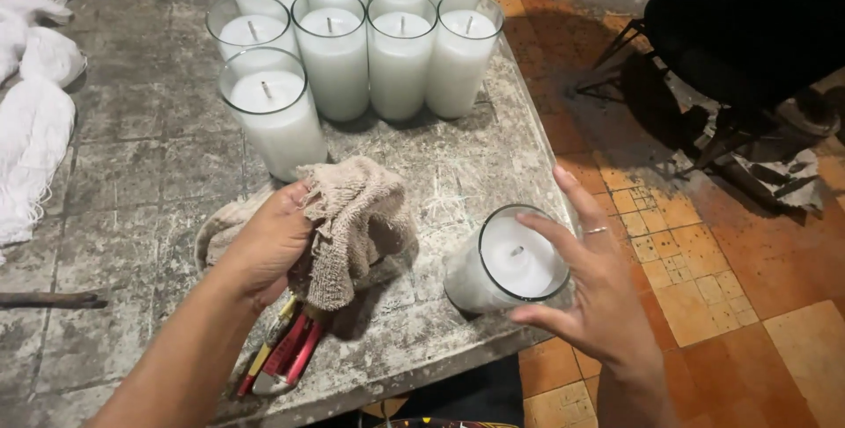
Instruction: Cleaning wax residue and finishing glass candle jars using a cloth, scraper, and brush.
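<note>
Glass and white wax fill the near corner of the grey, wax-crusted table [141,181], where one candle jar [505,262] is tipped over, its open mouth and short wick turned up toward the camera and its base pointing away and to the left. The jar's long axis therefore runs from the table edge inward, slanting left. The right hand [598,291] is at the jar's right side with fingers spread and curved around the rim; the fingers are open rather than clamped, and whether they press on the glass cannot be told for sure. A ring shows on one finger.

The left hand [268,243] is closed around a bunched beige rag [356,225], held just left of the jar and apart from it. So the right hand is the nearer of the two, with the rag across the jar's mouth from it. Under the left wrist lie some red and yellow tools [282,353]. Farther back stand upright filled candle jars [370,40] in rows, and white string bundles [35,120] lie at the left edge.
</note>
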